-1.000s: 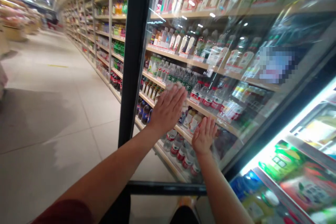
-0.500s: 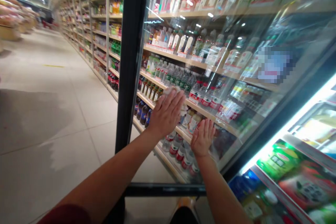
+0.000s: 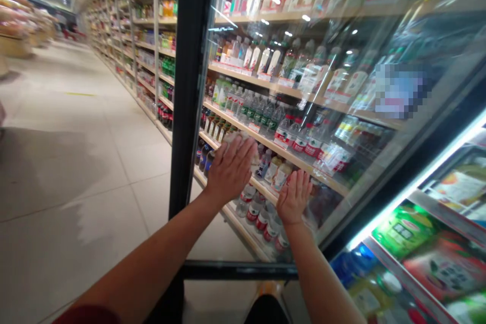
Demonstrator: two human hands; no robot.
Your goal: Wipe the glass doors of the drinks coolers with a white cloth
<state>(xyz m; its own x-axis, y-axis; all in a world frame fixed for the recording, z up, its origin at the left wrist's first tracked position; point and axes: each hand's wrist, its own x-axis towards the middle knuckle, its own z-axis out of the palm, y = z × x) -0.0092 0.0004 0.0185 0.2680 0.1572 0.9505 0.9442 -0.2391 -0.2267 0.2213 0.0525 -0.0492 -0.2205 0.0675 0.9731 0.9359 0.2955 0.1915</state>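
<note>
A glass cooler door (image 3: 341, 86) with a black frame (image 3: 192, 86) stands swung out in front of me. My left hand (image 3: 230, 169) lies flat against the glass with fingers stretched out. My right hand (image 3: 294, 197) also presses flat on the glass, a little lower and to the right, fingers apart. Neither hand holds anything. Through the glass I see shelves of bottled drinks (image 3: 266, 111) along the aisle.
The lit cooler interior (image 3: 425, 253) at lower right holds green, red and blue packaged goods. Long shelving (image 3: 152, 61) runs down the aisle on the right side. A tiled floor (image 3: 76, 162) stretches left, with display stands (image 3: 23, 35) far off.
My left hand has slid down and slightly left on the glass. The right hand has stayed almost in place. The view has shifted a little.
</note>
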